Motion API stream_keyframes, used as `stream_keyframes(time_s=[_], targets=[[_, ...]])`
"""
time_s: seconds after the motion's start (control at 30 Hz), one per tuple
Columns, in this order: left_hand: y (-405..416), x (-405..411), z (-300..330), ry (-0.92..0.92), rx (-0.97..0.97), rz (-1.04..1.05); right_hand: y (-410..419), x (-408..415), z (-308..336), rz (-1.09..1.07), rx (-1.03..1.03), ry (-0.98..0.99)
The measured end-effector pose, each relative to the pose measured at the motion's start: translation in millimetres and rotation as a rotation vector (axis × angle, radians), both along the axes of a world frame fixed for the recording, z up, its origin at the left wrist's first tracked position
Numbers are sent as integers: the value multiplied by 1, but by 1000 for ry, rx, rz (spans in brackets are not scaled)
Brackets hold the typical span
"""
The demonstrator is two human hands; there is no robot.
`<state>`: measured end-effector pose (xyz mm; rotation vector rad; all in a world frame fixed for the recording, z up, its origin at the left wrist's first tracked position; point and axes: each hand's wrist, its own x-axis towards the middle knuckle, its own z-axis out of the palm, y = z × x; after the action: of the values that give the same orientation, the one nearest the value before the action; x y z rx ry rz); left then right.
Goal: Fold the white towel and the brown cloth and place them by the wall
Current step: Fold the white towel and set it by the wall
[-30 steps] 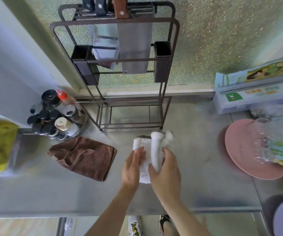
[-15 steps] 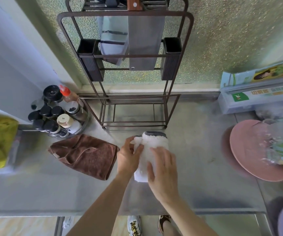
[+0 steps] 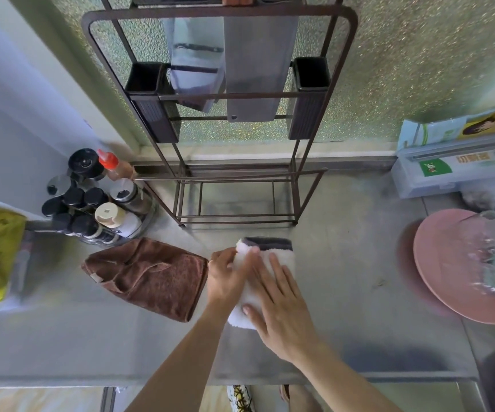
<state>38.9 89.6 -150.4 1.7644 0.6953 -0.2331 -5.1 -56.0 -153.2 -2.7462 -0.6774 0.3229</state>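
1. The white towel (image 3: 280,260) lies folded on the steel counter (image 3: 359,263), just in front of the knife rack (image 3: 234,200), its long axis running away from the person toward the wall.
2. The right hand (image 3: 282,310) rests flat on it, fingers spread and gripping nothing; the left hand (image 3: 228,278) curls over its left edge (whether it pinches the edge, I cannot tell).
3. The brown cloth (image 3: 148,275) lies crumpled just left of the left hand, the nearer one, and not yet folded.
4. Judging by this, the towel should slide straight forward to the wall.
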Motion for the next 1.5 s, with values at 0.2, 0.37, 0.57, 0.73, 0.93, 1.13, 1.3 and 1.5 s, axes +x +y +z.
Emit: stream_keyframes(time_s=[0.2, 0.37, 0.57, 0.73, 0.93, 1.13, 1.3, 1.5], targets=[[-11, -4, -28, -240, 477, -73, 6, 5, -9, 61, -87, 11], [-3, -4, -50, -358, 430, -162, 5, 9, -24, 103, -97, 6], [9, 9, -58, -422, 604, -314, 8, 9, -21, 84, -27, 20], [22, 25, -29, -329, 609, -639, -8, -21, 6, -524, 223, -2], [27, 45, -13, -134, 605, -928, -4, -36, 22, -1177, 501, 675], [9, 54, -6, 193, 449, -875, -22, -30, 27, -1247, 919, 889], [-33, 29, 32, 303, -48, -493, -90, -4, 33, -1359, 1232, 824], [-120, 42, 31, 156, -463, -59, -171, 104, 29, -1295, 1165, 704]])
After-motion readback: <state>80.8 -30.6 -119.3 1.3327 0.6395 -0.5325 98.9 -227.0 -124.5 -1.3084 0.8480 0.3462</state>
